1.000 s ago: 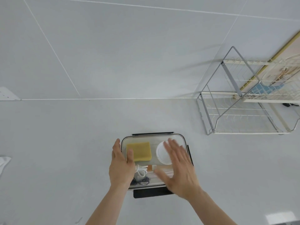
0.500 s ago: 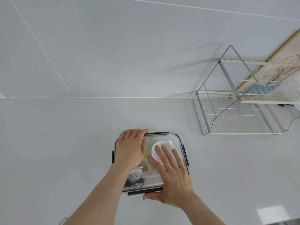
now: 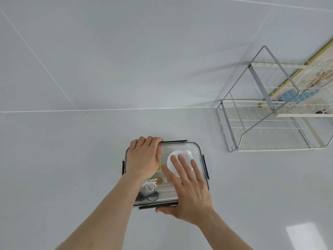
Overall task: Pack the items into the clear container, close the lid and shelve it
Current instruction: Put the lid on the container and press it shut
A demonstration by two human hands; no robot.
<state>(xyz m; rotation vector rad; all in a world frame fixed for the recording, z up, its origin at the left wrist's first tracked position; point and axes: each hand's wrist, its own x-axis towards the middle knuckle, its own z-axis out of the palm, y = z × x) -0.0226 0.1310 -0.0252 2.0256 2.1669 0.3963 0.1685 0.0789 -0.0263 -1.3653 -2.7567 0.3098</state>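
The clear container sits on the white counter with its transparent lid on. Through the lid I see a white round item, a corner of a yellow sponge, a wooden-handled brush, a white cable and a black cable. My left hand lies on the far left of the lid, fingers curled over the far edge. My right hand lies flat on the lid's near right part, its thumb hooked under the near black latch.
A two-tier wire dish rack stands on the counter to the right, against the wall corner, its lower tier open toward the container. Black latches stick out on the container's sides. Tiled wall runs behind the counter.
My left hand slid from the container's left side to its far edge. My right hand came down flat on the lid, and the near black latch flap swung up against the rim.
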